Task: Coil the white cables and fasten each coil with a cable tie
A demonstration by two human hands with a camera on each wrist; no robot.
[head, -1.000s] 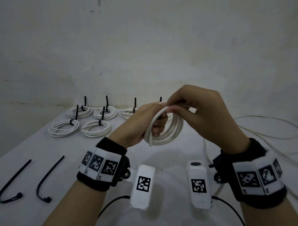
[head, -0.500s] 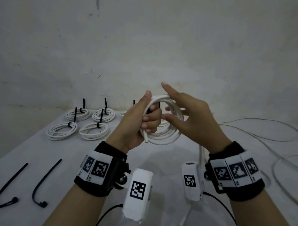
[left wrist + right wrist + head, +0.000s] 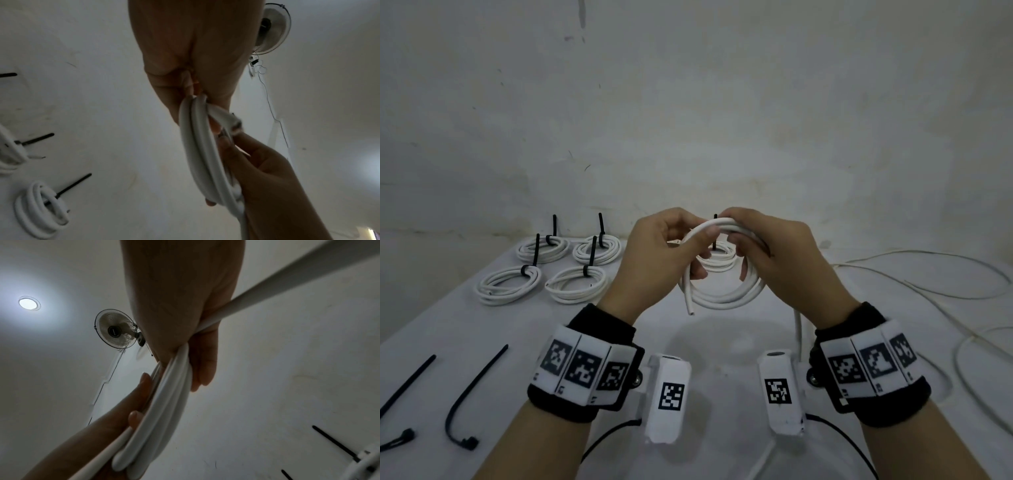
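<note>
Both hands hold a half-wound white cable coil [image 3: 726, 291] in the air above the table. My left hand [image 3: 671, 253] pinches the coil's top left, thumb over the strands, and the cut end [image 3: 690, 310] hangs down. My right hand [image 3: 767, 253] curls over the top right of the loops. The loose tail [image 3: 797, 329] drops below my right wrist. In the left wrist view the coil [image 3: 203, 159] runs edge-on between both hands. In the right wrist view the strands [image 3: 164, 402] pass under my right fingers [image 3: 203, 369].
Several finished coils with black ties [image 3: 524, 284] lie at the back left of the white table [image 3: 482, 342]; another [image 3: 717, 260] sits behind the hands. Two loose black cable ties [image 3: 472, 394] lie at the front left. Uncoiled white cable [image 3: 928, 284] sprawls on the right.
My right hand, open with spread fingers half a second ago, has closed over the top of the coil again. The coil sits slightly lower and another turn lies on it.
</note>
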